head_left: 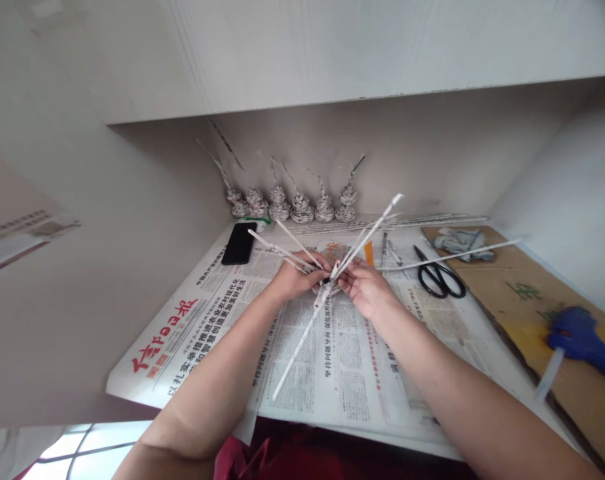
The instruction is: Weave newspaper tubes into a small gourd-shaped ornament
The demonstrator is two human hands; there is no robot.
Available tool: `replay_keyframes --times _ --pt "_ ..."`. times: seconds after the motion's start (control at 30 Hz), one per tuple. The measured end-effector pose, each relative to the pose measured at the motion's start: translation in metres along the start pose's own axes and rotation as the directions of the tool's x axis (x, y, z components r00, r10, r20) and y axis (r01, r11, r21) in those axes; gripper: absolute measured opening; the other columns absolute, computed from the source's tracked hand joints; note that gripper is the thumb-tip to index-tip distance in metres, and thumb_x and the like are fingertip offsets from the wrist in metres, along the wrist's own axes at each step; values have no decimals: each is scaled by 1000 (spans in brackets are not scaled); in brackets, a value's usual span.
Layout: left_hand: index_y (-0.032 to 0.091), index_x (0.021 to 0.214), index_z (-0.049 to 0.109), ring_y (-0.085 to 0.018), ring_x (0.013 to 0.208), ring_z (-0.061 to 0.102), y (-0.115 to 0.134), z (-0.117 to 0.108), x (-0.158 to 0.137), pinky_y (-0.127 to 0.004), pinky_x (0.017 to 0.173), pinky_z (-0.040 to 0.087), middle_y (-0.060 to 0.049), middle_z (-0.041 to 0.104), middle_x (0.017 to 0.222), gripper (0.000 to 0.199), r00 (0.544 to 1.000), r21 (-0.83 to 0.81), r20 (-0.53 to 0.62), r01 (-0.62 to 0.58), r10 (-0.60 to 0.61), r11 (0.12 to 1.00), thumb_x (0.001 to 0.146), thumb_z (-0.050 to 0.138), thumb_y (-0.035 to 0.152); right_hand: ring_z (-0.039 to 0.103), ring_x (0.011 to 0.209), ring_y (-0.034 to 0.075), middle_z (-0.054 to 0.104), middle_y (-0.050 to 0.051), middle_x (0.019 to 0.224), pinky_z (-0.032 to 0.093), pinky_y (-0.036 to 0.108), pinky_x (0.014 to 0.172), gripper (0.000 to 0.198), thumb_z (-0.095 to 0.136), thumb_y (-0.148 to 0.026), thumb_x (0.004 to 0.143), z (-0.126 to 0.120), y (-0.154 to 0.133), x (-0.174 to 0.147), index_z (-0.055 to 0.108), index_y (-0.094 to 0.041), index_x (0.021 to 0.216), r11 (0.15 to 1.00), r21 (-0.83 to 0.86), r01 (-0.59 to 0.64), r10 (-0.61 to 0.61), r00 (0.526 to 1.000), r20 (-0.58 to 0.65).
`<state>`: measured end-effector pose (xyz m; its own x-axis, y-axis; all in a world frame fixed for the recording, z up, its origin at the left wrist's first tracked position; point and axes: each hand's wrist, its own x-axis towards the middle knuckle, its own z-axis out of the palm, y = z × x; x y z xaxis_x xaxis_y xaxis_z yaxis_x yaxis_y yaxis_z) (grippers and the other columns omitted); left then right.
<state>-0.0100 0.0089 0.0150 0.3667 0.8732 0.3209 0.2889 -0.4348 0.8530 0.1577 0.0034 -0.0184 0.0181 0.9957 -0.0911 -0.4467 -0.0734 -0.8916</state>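
1. Over the newspaper (342,380), I hold a small woven paper piece (326,287); my left hand (302,273) curls closed around its left side, seemingly to steady it.
2. My right hand (365,283) pinches its other side where paper strips (382,218) fan out, probably keeping them sorted.
3. The newspaper's red masthead (165,333) reads 信阳日报; one headline begins 坚持问题导向.
4. Green lettering (526,291) on the cardboard (497,293) is unclear.

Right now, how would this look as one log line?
Left hand: holding paper-stick piece | Right hand: holding same piece | Nearby: black scissors, phone, blue glue gun | Back: six woven paper shapes
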Motion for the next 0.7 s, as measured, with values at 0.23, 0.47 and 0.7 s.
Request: replay_keyframes --times 0.23,0.47,0.7 --pt "15 77 70 -14 73 63 -3 -2 1 -26 72 50 -5 69 79 8 990 91 29 -143 141 985 75 62 11 63 54 11 70 1 68 52 20 47 21 80 -28 66 4 -12 -3 64 -19 77 996 -36 -83 82 996 -28" --pt "15 77 69 -16 80 62 -4 -4 2 -28 79 48 -6 68 80 8 977 128 120 -190 175 973 79 61 14 60 47 11 65 -2 57 48 20 42 39 88 -35 50 3 -16 0 62 -18 72 998 -50 -40 36 997 -63" --pt "14 77 70 -16 80 62 -3 -3 2 -28 80 47 -6 69 80 8 974 143 99 -215 202 966 78 63 13 61 54 11 66 -2 63 50 22 49 42 88 -42 51 10 -18 -6 63 -18 75 999 17 32 -32 999 -26"
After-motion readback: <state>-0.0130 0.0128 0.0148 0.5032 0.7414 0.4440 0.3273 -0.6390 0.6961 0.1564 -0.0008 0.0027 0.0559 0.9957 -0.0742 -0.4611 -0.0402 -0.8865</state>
